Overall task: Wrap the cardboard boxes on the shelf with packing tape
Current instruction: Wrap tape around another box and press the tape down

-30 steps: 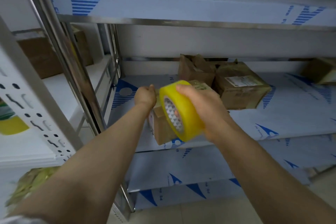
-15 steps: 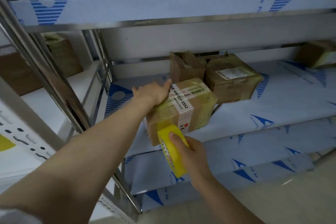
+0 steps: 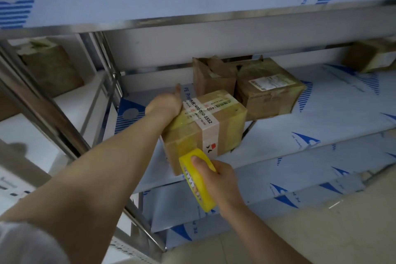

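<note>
Centre of the frame: a cardboard box sits tilted at the front edge of the middle shelf, already banded with yellowish tape and a white printed strip. The left hand grips its upper left corner, thumb raised. Lower centre, the right hand is closed around a yellow tape roll, which is pressed against the box's near face.

Likely risks: the box looks to overhang the shelf edge, so a hard pull on the roll could drag it off if the left hand slackens. Tape run at a slant may wrinkle or stick to itself.

Just behind, two more boxes, one with torn flaps, crowd the back and leave little room to pass the roll round. Upper right sits another box. A metal post crosses the left of the frame.
</note>
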Motion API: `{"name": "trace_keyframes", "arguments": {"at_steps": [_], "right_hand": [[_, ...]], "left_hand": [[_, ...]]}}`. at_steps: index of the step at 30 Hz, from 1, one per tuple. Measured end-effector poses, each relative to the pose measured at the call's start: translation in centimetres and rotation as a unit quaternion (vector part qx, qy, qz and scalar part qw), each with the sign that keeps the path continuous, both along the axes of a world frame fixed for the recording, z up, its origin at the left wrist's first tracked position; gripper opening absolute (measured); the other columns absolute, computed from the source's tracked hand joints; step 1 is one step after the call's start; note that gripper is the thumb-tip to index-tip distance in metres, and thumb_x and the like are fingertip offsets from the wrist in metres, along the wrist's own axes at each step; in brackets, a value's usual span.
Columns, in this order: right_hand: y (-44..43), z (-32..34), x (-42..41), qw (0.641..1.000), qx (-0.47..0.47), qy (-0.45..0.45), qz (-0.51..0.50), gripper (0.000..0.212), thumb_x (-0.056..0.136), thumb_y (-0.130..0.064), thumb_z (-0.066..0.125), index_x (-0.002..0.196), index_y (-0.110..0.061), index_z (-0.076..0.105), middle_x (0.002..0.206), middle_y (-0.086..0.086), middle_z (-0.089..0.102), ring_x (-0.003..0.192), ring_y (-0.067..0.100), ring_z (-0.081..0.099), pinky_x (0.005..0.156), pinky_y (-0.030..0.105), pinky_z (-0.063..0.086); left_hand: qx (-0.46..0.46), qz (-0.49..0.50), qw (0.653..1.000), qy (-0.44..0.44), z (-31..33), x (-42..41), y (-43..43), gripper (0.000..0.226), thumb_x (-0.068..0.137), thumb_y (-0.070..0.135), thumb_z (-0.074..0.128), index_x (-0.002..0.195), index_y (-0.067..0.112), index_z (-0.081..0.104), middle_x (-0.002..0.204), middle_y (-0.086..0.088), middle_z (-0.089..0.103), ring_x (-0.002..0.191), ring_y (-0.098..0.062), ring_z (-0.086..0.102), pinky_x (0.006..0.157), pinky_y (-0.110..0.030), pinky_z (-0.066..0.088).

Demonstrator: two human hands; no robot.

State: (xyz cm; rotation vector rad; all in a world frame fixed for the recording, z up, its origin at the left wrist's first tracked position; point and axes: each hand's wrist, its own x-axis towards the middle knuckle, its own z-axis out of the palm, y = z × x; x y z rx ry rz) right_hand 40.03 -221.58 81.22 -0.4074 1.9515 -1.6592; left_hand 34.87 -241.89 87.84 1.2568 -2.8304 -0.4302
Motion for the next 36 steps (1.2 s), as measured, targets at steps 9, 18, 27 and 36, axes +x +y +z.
{"name": "trace_keyframes", "arguments": {"at_steps": [9, 18, 27, 36], "right_hand": [[-0.2, 0.2, -0.2, 1.000, 0.014, -0.012, 0.001, 0.043, 0.088, -0.037, 0.064, 0.052, -0.015, 0.053, 0.041, -0.008, 0.053, 0.041, 0.000, 0.052, 0.044, 0.013, 0.040], [0.1, 1.2, -0.5, 0.997, 0.067, -0.023, 0.016, 0.045, 0.086, -0.044, 0.064, 0.086, 0.000, 0.071, 0.074, 0.010, 0.071, 0.067, 0.018, 0.066, 0.066, 0.029, 0.055], [1.0, 9.0, -3.7, 0.973, -0.078, -0.099, 0.196, 0.041, 0.061, -0.024, 0.077, 0.099, -0.013, 0.070, 0.096, 0.010, 0.073, 0.087, 0.025, 0.069, 0.079, 0.041, 0.055], [-9.5, 11.1, -5.3, 0.994, -0.027, 0.003, 0.102, 0.053, 0.074, -0.054, 0.073, 0.099, -0.007, 0.069, 0.093, 0.013, 0.072, 0.084, 0.027, 0.071, 0.082, 0.044, 0.057]], "left_hand": [[-0.070, -0.098, 0.991, -0.063, -1.0, 2.4, 4.3, 0.105, 0.076, 0.084, 0.002, 0.153, 0.014, -0.004, 0.159, -0.016, 0.000, 0.147, -0.029, -0.004, 0.118, -0.048, -0.004], [0.018, -0.167, 0.969, -0.180, 2.2, 4.6, 2.0, 0.125, 0.056, 0.082, 0.062, 0.149, 0.041, -0.009, 0.157, -0.011, 0.008, 0.144, -0.035, 0.006, 0.115, -0.053, 0.007], [0.355, -0.037, 0.930, 0.082, 1.9, 7.0, -1.2, 0.073, 0.037, 0.065, 0.074, 0.103, 0.035, 0.065, 0.109, 0.000, 0.066, 0.101, -0.020, 0.061, 0.093, -0.037, 0.048], [0.377, 0.261, 0.734, 0.501, -5.2, 7.4, -2.7, 0.022, 0.085, 0.035, 0.057, 0.074, 0.017, 0.063, 0.078, -0.006, 0.062, 0.079, -0.024, 0.057, 0.065, -0.031, 0.045]]}}
